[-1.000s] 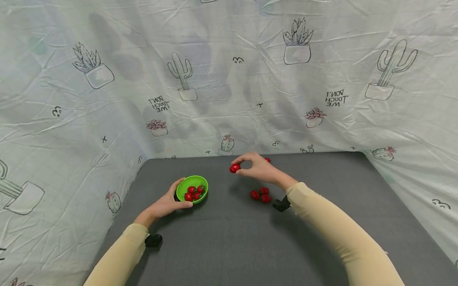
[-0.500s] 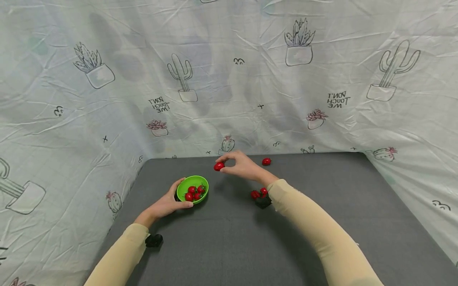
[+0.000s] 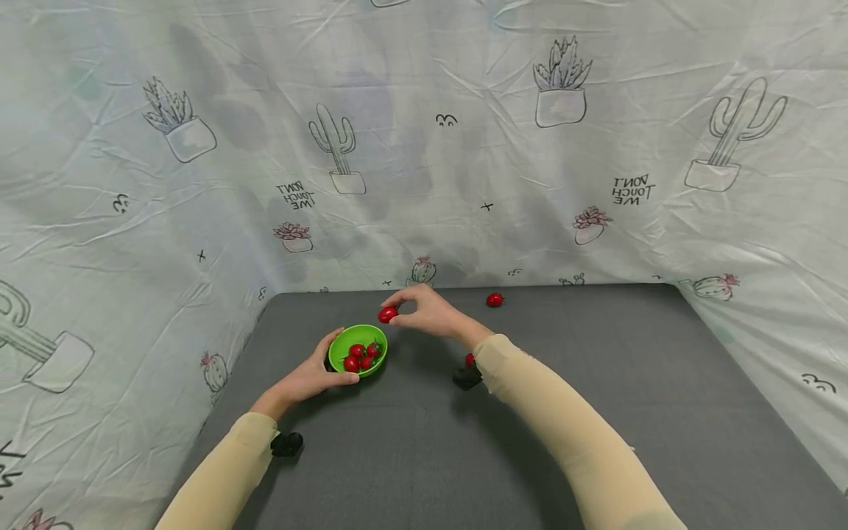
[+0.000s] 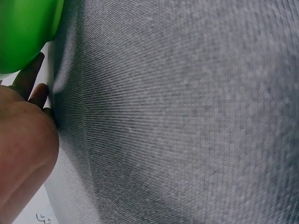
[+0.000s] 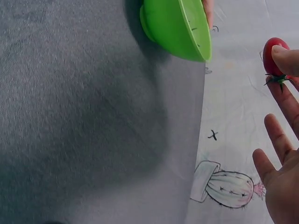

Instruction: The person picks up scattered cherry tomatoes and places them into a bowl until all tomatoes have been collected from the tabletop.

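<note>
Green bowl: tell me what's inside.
Four red tomatoes lie inside the green bowl. They cover the bottom beneath them, so anything under there cannot be seen.

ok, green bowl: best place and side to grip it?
Probably the green bowl's outer wall just under the rim, from the left, the side the left hand holds. It widens upward from a narrower foot, so a grip should bear well, and that side leaves the opening free for the right hand with its cherry tomato.
</note>
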Motion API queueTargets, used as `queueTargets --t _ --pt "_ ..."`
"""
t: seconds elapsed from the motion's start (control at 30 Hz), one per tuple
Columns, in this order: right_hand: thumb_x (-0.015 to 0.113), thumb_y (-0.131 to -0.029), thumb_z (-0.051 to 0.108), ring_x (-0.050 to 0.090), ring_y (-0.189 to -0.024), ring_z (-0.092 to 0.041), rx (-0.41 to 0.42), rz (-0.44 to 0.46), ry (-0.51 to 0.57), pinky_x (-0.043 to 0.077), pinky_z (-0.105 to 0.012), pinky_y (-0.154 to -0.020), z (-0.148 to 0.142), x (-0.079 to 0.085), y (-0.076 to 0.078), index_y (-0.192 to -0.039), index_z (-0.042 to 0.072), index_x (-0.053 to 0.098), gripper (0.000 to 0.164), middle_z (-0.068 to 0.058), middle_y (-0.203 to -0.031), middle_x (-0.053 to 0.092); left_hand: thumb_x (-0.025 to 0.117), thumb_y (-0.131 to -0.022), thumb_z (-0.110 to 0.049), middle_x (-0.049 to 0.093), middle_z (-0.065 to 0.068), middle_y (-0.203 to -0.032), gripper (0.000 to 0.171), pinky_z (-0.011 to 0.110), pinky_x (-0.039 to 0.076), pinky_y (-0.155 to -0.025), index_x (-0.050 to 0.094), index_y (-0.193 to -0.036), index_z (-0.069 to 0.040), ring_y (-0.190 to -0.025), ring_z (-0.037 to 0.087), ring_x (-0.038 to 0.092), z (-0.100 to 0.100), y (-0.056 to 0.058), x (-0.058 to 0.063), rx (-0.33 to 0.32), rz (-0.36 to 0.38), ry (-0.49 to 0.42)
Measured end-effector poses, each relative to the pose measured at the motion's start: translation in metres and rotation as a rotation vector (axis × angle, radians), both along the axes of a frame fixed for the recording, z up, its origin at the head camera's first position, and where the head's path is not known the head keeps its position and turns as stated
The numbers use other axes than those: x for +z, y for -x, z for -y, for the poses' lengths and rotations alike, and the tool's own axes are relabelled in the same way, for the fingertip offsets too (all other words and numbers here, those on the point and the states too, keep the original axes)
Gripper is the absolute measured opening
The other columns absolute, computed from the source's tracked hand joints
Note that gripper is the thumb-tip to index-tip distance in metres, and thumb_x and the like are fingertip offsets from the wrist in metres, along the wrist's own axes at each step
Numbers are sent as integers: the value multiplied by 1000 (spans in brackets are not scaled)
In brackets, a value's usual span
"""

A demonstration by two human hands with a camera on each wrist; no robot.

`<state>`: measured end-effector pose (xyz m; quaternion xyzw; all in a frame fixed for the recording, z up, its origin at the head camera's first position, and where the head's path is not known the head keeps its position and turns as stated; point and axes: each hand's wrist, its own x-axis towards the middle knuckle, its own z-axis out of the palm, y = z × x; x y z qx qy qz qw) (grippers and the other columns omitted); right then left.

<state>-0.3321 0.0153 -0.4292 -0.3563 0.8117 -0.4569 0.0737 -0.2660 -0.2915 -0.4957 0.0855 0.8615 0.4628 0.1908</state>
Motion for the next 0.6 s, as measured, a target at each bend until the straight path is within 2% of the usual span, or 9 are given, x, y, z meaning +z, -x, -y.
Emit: queueTargets --t 0.1,0.3,0.5,0.6 --pt "72 -98 17 58 -116 -21 -8 4 -18 47 -35 -95 5 -2 -1 -129 16 71 32 6 -117 68 83 -86 -42 12 16 -167 115 66 17 -116 2 -165 -23 -150 38 17 1 0 0 4 2 -9" --pt "72 -98 16 61 -111 -15 -2 10 -26 50 -33 -93 15 -7 -2 -130 13 70 32 5 -116 68 83 -87 -38 19 18 -163 114 66 21 -114 3 -165 -19 -147 39 23 0 -1 1 2 -7 -42" --pt "72 -98 17 61 -116 -26 -6 39 -20 50 -33 -90 21 -12 -3 -130 14 70 32 3 -118 67 83 -87 -37 22 17 -161 111 63 23 -114 5 -164 -17 -145 37 26 -1 -2 0 4 -13 -46" --pt "72 -98 17 60 -117 -26 -22 50 -26 51 -34 -90 24 -13 -2 -130 14 70 32 3 -118 66 83 -87 -38 22 17 -162 111 63 24 -114 6 -164 -17 -145 37 27 -2 -1 1 8 -13 -39"
